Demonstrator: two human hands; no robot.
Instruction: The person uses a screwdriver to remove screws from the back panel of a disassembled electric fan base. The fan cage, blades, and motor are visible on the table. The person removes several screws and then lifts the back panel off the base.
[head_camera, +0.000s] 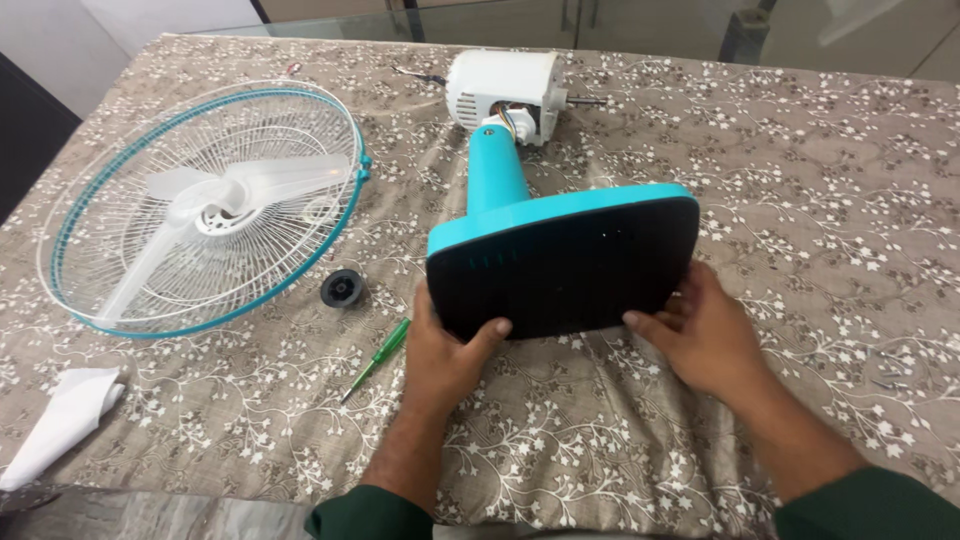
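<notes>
A table fan's body lies on its side on the patterned cloth. Its black-bottomed teal base (565, 265) faces me, tipped up on edge. My left hand (445, 350) grips the base's lower left corner, thumb on the black underside. My right hand (700, 335) holds the lower right corner. A teal neck (495, 175) runs from the base to the white motor housing (505, 90), whose shaft points right.
The round cage with teal rim (200, 205) holds the pale blades at the left. A black round cap (341, 288) and a green screwdriver (378, 358) lie near my left hand. A white folded cloth (60, 420) sits at the lower left.
</notes>
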